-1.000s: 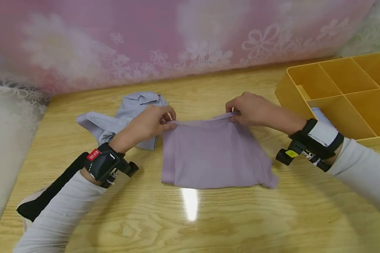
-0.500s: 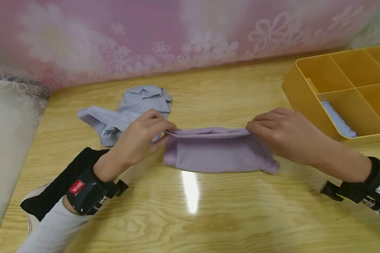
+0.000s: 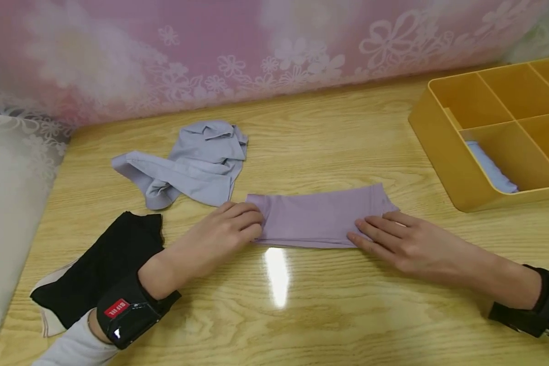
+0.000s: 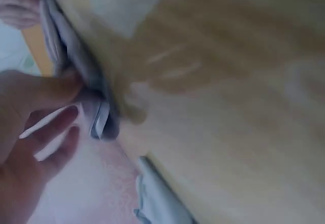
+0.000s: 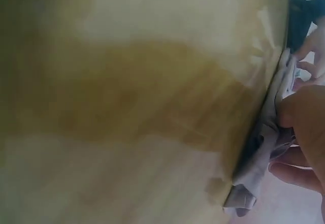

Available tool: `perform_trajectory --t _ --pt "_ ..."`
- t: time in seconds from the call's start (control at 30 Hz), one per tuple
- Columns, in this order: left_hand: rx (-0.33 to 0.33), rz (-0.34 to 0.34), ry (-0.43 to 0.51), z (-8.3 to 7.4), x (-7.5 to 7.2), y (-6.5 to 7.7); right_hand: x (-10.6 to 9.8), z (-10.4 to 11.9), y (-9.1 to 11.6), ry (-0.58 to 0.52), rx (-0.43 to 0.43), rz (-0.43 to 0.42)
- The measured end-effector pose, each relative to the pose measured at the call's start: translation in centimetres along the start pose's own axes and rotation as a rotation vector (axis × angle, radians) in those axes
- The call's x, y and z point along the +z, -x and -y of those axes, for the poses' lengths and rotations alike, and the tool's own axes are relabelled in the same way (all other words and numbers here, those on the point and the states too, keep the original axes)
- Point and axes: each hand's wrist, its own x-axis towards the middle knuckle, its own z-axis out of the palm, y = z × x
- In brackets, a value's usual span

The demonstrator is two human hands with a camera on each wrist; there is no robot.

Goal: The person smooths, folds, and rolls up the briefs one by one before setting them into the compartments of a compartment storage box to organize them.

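A light purple garment (image 3: 317,216), folded to a narrow strip, lies across the middle of the wooden table in the head view. My left hand (image 3: 219,234) holds its left end, the fingers bent over the cloth; in the left wrist view the thumb is against the near folded edge. At the right end, my right hand (image 3: 407,244) lays its fingers nearly straight on the near corner. Its thumb meets the near edge of the purple cloth (image 5: 261,150) in the right wrist view. Beyond my left hand sits a crumpled grey-blue garment (image 3: 206,165).
A black garment with a pale edge (image 3: 107,264) lies at the left, beside my left forearm. At the right back stands a yellow divided box (image 3: 439,147), with a rolled light blue cloth (image 3: 491,168) in its near left compartment. A pink floral curtain (image 3: 256,51) hangs behind the table.
Both hands have brought the top edge of the purple garment toward me, folding it into a narrow strip. The right hand has gone from pinching the edge to resting on the cloth.
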Motion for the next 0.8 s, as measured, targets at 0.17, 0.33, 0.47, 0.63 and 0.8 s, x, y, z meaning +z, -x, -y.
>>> perform_trajectory --t 0.17,0.33,0.47,0.63,0.8 --pt "-0.077 0.086 0.075 -0.3 -0.2 -0.3 -0.4 0.7 -0.5 -0.228 0.156 0.076" --pt "-0.107 0.041 0.066 -1.3 -0.2 -1.1 -0.7 0.4 -1.8 -0.295 0.201 0.107" --pt "-0.117 0.042 0.047 -2.1 -0.2 -1.4 -0.7 -0.1 -1.9 -0.278 0.155 0.053" --pt "-0.094 0.089 0.013 -3.0 -0.2 -1.5 -1.2 -0.7 -1.7 -0.34 0.207 -0.016" --pt "-0.056 0.091 -0.069 -3.4 -0.1 -1.6 -1.4 -1.2 -1.7 -0.238 0.168 -0.04"
